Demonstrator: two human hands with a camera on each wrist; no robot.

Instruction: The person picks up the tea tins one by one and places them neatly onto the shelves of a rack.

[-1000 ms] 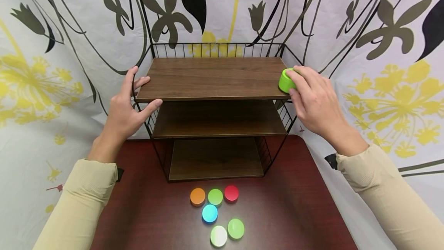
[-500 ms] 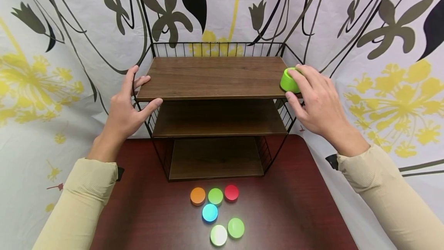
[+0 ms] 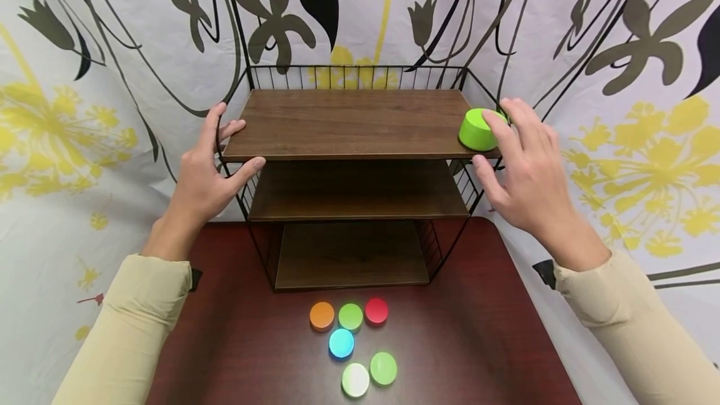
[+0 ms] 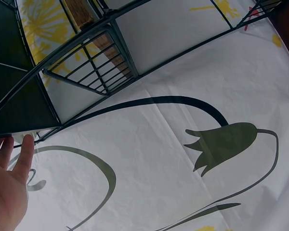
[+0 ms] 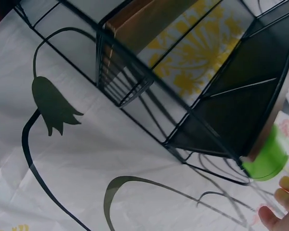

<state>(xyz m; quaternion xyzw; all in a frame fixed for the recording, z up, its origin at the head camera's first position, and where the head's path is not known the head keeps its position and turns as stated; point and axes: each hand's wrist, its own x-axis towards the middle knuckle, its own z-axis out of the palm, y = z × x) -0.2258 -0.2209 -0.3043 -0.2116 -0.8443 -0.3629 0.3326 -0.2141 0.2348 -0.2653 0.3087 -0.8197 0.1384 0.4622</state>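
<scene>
A short lime-green cylinder, like a small round tub (image 3: 477,131), stands on the top shelf (image 3: 349,124) of a wire-framed rack, at its right front corner. Beside it my right hand (image 3: 529,174) has its fingers spread; the index fingertip overlaps the tub in the head view, so contact is unclear. In the right wrist view the fingers (image 5: 282,197) appear just apart from the green tub (image 5: 267,156). At the top shelf's left end my left hand (image 3: 199,180) rests around the corner with extended fingers, thumb at the front edge. Left wrist view shows those fingers (image 4: 23,159) at the shelf's edge.
Two lower shelves (image 3: 360,189) sit under the top one. On the dark red table (image 3: 242,342) in front lie several round pieces: orange (image 3: 322,316), red (image 3: 376,310), blue (image 3: 341,343), green (image 3: 384,368) and pale green (image 3: 355,380). Patterned cloth (image 3: 112,161) surrounds the rack.
My right hand has moved right, its fingers loosening from the green tub. The tub has shifted slightly right toward the shelf's end. My left hand stays put.
</scene>
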